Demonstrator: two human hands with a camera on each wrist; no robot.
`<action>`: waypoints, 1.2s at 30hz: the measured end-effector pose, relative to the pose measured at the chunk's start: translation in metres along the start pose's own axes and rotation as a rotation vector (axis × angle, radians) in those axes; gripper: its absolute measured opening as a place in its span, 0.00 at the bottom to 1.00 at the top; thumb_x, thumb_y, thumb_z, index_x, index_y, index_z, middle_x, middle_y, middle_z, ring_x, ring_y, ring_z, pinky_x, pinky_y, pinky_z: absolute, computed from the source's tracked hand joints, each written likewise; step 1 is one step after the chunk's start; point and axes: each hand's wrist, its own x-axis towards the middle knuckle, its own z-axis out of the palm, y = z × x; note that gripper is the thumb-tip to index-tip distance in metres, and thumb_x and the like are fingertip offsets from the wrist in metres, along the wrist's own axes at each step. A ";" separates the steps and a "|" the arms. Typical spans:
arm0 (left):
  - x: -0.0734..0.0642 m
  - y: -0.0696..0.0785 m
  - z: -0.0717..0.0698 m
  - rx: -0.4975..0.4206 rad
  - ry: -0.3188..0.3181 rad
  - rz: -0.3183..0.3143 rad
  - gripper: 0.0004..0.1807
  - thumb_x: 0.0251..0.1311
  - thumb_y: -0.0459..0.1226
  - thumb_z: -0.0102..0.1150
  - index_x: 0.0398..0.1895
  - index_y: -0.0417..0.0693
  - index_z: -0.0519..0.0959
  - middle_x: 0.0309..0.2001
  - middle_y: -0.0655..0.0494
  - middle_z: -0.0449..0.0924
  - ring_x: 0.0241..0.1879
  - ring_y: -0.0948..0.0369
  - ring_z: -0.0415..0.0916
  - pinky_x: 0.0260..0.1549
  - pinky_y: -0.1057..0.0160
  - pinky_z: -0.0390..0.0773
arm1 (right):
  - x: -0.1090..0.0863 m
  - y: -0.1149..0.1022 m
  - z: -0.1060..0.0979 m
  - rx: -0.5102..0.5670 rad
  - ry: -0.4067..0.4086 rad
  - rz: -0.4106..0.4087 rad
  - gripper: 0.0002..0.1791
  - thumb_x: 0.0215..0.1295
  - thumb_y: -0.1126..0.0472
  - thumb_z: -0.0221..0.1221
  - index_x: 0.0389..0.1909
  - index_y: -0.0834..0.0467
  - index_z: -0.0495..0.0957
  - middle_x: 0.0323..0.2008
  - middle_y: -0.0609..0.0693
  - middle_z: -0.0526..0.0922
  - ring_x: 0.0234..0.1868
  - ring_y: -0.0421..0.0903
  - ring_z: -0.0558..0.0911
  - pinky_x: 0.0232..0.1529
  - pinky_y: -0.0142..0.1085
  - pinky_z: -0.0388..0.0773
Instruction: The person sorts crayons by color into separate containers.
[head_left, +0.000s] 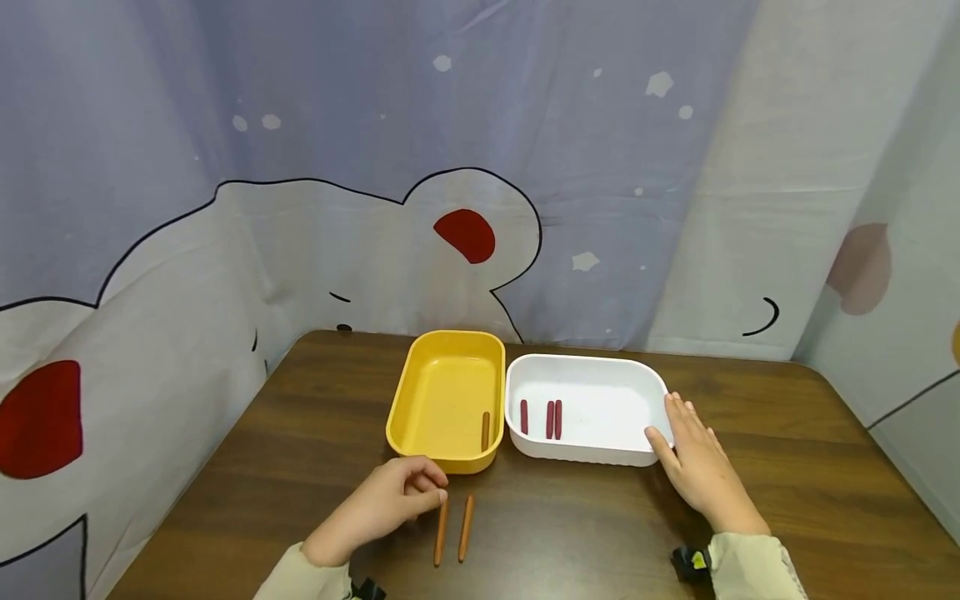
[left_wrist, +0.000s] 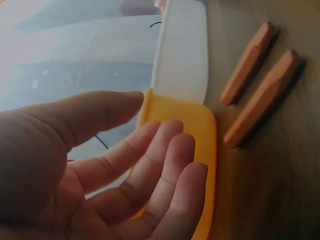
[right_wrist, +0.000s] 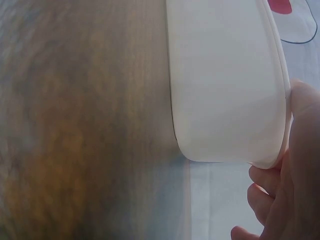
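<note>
Orange sticks [head_left: 466, 529]: two, lying on tabletop [head_left: 585, 533] just right of left hand [head_left: 393, 502]. Left hand: curling loosely, holding nothing. Right hand [head_left: 701, 467]: gripping white tray [head_left: 585, 451].

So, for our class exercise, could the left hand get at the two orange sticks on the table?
Probably yes: the left hand looks empty and relaxed right by the two orange sticks, and in the left wrist view nothing covers them.

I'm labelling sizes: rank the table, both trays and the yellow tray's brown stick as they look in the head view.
1. Table
2. White tray and yellow tray, too alike to rank
3. Brown stick
</note>
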 end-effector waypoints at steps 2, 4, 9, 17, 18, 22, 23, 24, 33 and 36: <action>0.001 -0.003 0.002 -0.012 -0.006 -0.031 0.10 0.65 0.36 0.66 0.42 0.37 0.81 0.31 0.56 0.82 0.23 0.60 0.76 0.21 0.63 0.78 | 0.000 0.000 0.000 0.000 -0.002 0.000 0.42 0.81 0.43 0.43 0.79 0.69 0.45 0.78 0.68 0.47 0.78 0.69 0.47 0.69 0.71 0.47; 0.001 -0.006 0.004 -0.009 0.001 -0.057 0.10 0.63 0.35 0.67 0.41 0.37 0.81 0.30 0.56 0.81 0.21 0.60 0.76 0.21 0.63 0.78 | 0.000 0.000 0.001 -0.002 -0.003 -0.001 0.42 0.82 0.43 0.43 0.79 0.69 0.45 0.78 0.68 0.47 0.78 0.69 0.47 0.69 0.71 0.47; 0.000 -0.009 0.010 0.021 0.019 -0.081 0.09 0.61 0.35 0.70 0.37 0.39 0.80 0.26 0.57 0.80 0.19 0.60 0.75 0.19 0.63 0.78 | 0.000 0.000 0.001 0.001 -0.003 -0.002 0.42 0.82 0.42 0.42 0.79 0.69 0.44 0.78 0.69 0.47 0.78 0.69 0.47 0.69 0.71 0.47; -0.001 -0.014 0.018 0.102 0.052 -0.090 0.12 0.60 0.36 0.71 0.36 0.40 0.77 0.23 0.58 0.77 0.18 0.62 0.73 0.18 0.65 0.74 | 0.000 -0.001 0.001 0.000 -0.004 -0.001 0.42 0.81 0.42 0.42 0.79 0.69 0.45 0.78 0.69 0.48 0.78 0.69 0.47 0.69 0.71 0.47; -0.001 -0.014 0.018 0.113 0.052 -0.094 0.12 0.60 0.36 0.71 0.36 0.40 0.77 0.22 0.58 0.77 0.18 0.62 0.73 0.18 0.66 0.73 | 0.000 -0.001 0.001 0.000 -0.004 -0.001 0.43 0.81 0.41 0.42 0.79 0.69 0.45 0.78 0.69 0.48 0.78 0.69 0.47 0.69 0.71 0.47; 0.001 -0.014 0.022 0.176 0.056 -0.106 0.14 0.58 0.39 0.73 0.32 0.43 0.76 0.23 0.59 0.75 0.20 0.63 0.71 0.19 0.67 0.71 | -0.001 -0.001 0.000 -0.002 0.011 -0.007 0.42 0.81 0.42 0.43 0.79 0.70 0.46 0.78 0.70 0.49 0.77 0.70 0.49 0.69 0.71 0.48; 0.001 -0.014 0.023 0.194 0.059 -0.107 0.14 0.57 0.40 0.74 0.31 0.44 0.76 0.22 0.59 0.74 0.20 0.63 0.70 0.19 0.67 0.70 | -0.001 -0.001 0.000 -0.002 0.014 -0.008 0.42 0.81 0.42 0.43 0.78 0.70 0.46 0.78 0.70 0.49 0.77 0.70 0.49 0.69 0.71 0.48; 0.001 -0.014 0.023 0.212 0.064 -0.107 0.15 0.57 0.41 0.74 0.30 0.44 0.76 0.22 0.59 0.74 0.20 0.63 0.70 0.19 0.67 0.69 | -0.001 -0.001 0.000 -0.001 0.016 -0.009 0.42 0.81 0.42 0.43 0.78 0.70 0.47 0.78 0.70 0.49 0.77 0.70 0.49 0.69 0.71 0.48; 0.002 -0.013 0.028 0.287 0.089 -0.093 0.15 0.56 0.38 0.74 0.26 0.46 0.74 0.20 0.61 0.71 0.19 0.65 0.67 0.18 0.68 0.67 | -0.001 -0.001 0.000 0.002 0.022 -0.012 0.42 0.81 0.43 0.44 0.78 0.70 0.47 0.77 0.70 0.50 0.77 0.70 0.50 0.69 0.71 0.49; 0.002 -0.012 0.029 0.292 0.085 -0.090 0.12 0.57 0.35 0.71 0.26 0.47 0.74 0.20 0.61 0.71 0.18 0.66 0.67 0.18 0.68 0.67 | 0.000 -0.001 0.000 0.005 0.011 -0.007 0.42 0.81 0.42 0.43 0.79 0.70 0.46 0.78 0.69 0.48 0.77 0.69 0.49 0.69 0.71 0.48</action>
